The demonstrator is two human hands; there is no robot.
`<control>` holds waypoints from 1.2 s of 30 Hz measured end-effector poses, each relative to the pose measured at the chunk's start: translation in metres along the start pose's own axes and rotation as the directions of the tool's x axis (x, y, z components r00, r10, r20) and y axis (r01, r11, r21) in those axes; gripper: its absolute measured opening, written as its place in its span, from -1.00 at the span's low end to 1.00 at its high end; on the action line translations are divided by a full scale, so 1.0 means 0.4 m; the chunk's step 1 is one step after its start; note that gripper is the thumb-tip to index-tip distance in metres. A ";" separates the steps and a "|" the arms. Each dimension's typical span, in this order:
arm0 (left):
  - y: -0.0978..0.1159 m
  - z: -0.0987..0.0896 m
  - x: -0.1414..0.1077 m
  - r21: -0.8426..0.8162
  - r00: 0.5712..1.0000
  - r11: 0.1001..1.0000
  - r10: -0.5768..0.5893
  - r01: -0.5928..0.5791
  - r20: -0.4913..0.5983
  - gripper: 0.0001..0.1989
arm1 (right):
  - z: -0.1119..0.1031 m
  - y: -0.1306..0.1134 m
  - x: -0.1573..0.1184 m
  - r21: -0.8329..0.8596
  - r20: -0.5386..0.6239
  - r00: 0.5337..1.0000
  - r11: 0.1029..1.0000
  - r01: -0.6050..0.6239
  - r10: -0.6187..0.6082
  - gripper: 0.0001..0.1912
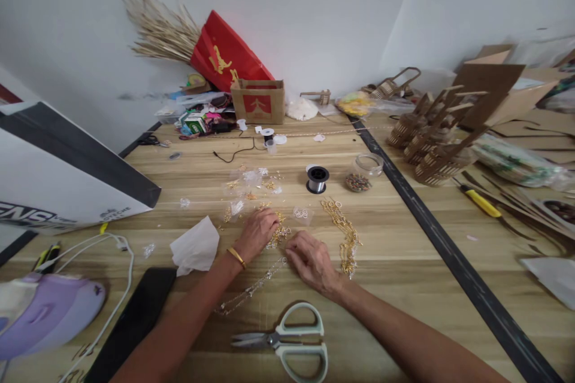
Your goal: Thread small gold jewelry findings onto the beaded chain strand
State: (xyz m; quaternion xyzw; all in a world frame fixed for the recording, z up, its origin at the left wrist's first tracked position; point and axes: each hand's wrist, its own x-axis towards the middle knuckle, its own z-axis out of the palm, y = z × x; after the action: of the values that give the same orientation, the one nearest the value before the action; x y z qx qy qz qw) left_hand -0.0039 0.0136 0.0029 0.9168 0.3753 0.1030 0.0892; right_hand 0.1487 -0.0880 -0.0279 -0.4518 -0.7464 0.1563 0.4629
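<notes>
Okay, scissors lie nearest on the worktop, blades left, handles right. Just beyond and left: silver chain, long axis near-left to far-right. Its far-right end is right by the fingertips of the right hand, so that hand is nearer; chain runs left and near from its grip. Right fingers bunched; can't tell if they pinch the chain. Left hand is farther, fingers curled down at the charms; can't tell if its grip has one. Gold chains right of the right hand. Ring bag beyond it, spool farther.
</notes>
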 end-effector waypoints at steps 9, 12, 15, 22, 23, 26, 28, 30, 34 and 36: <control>-0.001 0.006 0.009 0.071 0.999 0.997 0.041 -0.040 -0.015 -0.79 | -0.002 -0.006 0.003 0.012 0.001 1.000 1.000 -0.002 0.002 -0.87; 0.001 -0.005 0.010 0.030 0.997 0.999 0.034 -0.032 -0.069 -0.81 | -0.002 -0.006 0.002 0.022 0.002 1.000 1.000 -0.005 0.005 -0.87; 0.003 -0.027 0.000 -0.107 0.976 0.993 -0.065 0.043 -0.209 -0.86 | -0.002 -0.005 0.001 0.028 0.002 1.000 1.000 -0.011 0.011 -0.88; 0.036 -0.060 -0.080 -0.806 0.888 0.545 -0.457 0.231 -0.054 -0.89 | 0.001 0.001 -0.002 0.072 -0.031 0.999 0.997 -0.034 0.036 -0.89; 0.042 -0.053 -0.091 -0.858 0.883 0.453 -0.470 0.241 0.000 -0.87 | 0.001 0.001 -0.003 0.080 -0.037 0.999 0.996 -0.031 0.034 -0.89; 0.055 -0.023 -0.114 -0.945 0.869 0.227 -0.485 0.234 0.099 -0.87 | 0.001 -0.003 -0.002 0.093 -0.049 0.998 0.995 -0.020 0.025 -0.89; 0.059 -0.003 -0.121 -0.959 0.865 0.163 -0.486 0.231 0.126 -0.87 | 0.000 -0.006 -0.002 0.093 -0.058 0.998 0.996 -0.009 0.014 -0.89; 0.060 0.008 -0.125 -0.960 0.868 0.151 -0.478 0.235 0.137 -0.87 | -0.001 -0.009 -0.001 0.093 -0.063 0.998 0.996 0.002 0.003 -0.89; 0.063 0.013 -0.130 -0.955 0.874 0.173 -0.465 0.242 0.137 -0.90 | -0.002 -0.012 0.001 0.086 -0.059 0.998 0.996 0.016 -0.011 -0.90; 0.065 0.013 -0.132 -0.950 0.878 0.190 -0.459 0.248 0.137 -0.91 | -0.002 -0.013 0.001 0.077 -0.061 0.998 0.997 0.020 -0.016 -0.90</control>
State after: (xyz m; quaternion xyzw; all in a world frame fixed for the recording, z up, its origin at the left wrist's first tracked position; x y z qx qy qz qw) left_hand -0.0220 -0.0422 -0.0022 0.5537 0.4458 0.3627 0.6026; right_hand 0.1466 -0.0906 -0.0238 -0.4312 -0.7296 0.1674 0.5037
